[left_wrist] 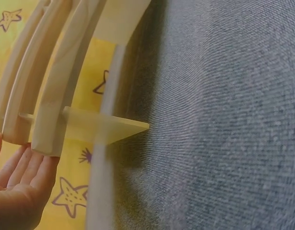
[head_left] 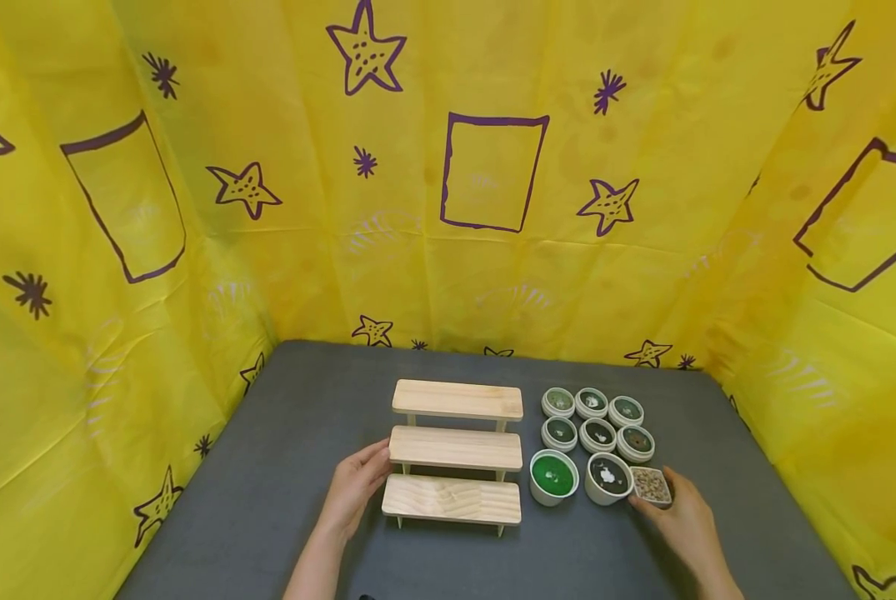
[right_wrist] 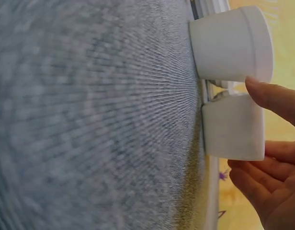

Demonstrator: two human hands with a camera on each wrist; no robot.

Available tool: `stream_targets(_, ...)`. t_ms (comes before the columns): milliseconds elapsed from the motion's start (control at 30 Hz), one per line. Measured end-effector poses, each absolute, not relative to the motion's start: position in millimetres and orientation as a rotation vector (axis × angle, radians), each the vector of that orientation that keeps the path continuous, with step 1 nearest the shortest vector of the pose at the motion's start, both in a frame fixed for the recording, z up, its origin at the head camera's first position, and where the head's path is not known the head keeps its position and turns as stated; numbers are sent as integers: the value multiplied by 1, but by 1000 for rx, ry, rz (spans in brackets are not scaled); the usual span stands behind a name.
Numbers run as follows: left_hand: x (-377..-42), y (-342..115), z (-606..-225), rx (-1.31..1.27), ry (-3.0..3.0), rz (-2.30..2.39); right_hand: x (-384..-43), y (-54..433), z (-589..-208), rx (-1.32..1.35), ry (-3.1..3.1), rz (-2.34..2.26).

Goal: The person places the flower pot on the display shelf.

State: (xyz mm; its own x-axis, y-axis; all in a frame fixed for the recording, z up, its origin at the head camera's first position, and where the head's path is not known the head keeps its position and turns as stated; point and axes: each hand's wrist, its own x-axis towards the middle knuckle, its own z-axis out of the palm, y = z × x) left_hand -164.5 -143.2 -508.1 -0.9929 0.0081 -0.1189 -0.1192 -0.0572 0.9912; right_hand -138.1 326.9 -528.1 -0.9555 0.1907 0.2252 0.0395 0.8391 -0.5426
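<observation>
A three-tier wooden display stand (head_left: 455,450) with pale boards stands mid-table. At the left end of its middle board is my left hand (head_left: 357,483); in the left wrist view, the fingers (left_wrist: 30,172) reach behind the board ends, and only the thumb's tip shows at the edge. My right hand (head_left: 680,512) holds a small square white pot (head_left: 651,486) filled with speckled gravel, thumb on one side and fingers on the other. In the right wrist view, the thumb (right_wrist: 274,98) lies between this pot (right_wrist: 233,127) and the round white cup (right_wrist: 229,45) beside it.
Left of the square pot are a cup with a dark top and white patch (head_left: 609,478) and a cup with a bright green top (head_left: 553,477). Behind them sit several small round white pots (head_left: 598,434). Yellow cloth walls (head_left: 493,275) enclose the grey table (head_left: 267,500).
</observation>
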Motion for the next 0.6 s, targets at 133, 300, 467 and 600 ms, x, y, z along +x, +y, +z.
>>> stream_targets(133, -164, -142, -510, -150, 2119, 2198, -138, 326, -530, -162, -2719, 790)
stream_targets(300, -165, -142, -510, -184, 2130, 2193, -139, 326, -531, -184, -2717, 811)
stream_targets(467, -165, -142, -511, -180, 2130, 2193, -139, 326, -530, -223, -2724, 834)
stream_targets(600, -165, -143, -511, -185, 2127, 2191, -139, 325, -529, -235, -2713, 841)
